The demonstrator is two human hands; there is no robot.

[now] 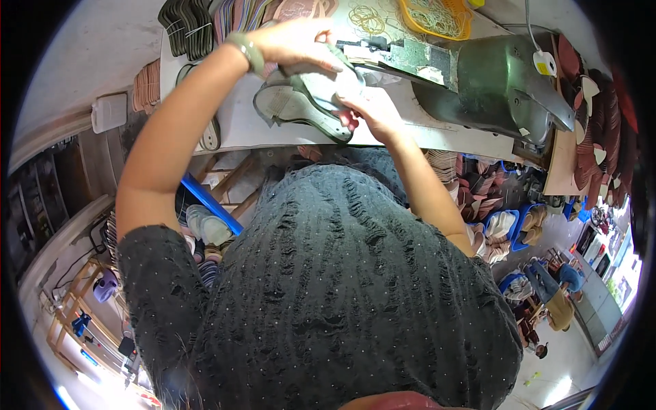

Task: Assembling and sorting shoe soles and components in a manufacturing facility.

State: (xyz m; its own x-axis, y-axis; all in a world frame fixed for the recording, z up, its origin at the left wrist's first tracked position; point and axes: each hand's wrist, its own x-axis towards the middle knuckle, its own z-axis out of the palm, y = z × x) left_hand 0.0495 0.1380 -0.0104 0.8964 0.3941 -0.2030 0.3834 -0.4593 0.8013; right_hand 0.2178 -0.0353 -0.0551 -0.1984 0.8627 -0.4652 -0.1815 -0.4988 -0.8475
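Observation:
A pale grey-green shoe sole piece (320, 83) is held tilted above the white worktable between my two hands. My left hand (297, 46), with a bracelet at the wrist, is closed over its upper end. Lower down, the fingers of my right hand (372, 113) pinch its right edge. Beneath the held piece lies a pale sole with a dark green rim (283, 104), partly covered by it. The plate of a dark green machine (506, 85) sits just right of my hands. Part of the held piece is washed out by bright light.
A yellow basket (467, 26) holds rubber bands; a loose heap of rubber bands (367, 20) lies beside it. Bundled dark soles (188, 29) stand at the back left. Reddish-brown shoe pieces (593, 137) hang at the right. Blue crates and people are farther off at the lower right.

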